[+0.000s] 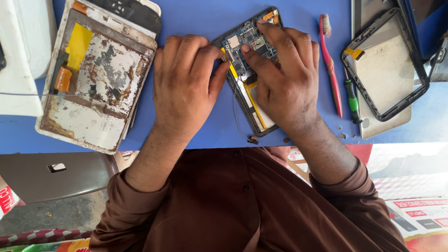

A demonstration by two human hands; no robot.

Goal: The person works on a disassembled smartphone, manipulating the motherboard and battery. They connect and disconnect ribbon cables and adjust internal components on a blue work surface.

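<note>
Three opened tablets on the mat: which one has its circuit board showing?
The middle tablet, under both hands, left hand and right hand. The others show only bare panels.

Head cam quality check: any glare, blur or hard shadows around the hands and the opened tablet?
Head view: even, soft daylight with only faint shadows under the left hand and right hand; the opened tablet and its circuit board are sharp, no motion blur; mild sheen on the silvery back panel at right, not blown out; the white box at far left is nearly overexposed; slight wide-angle stretch at the edges.
</note>
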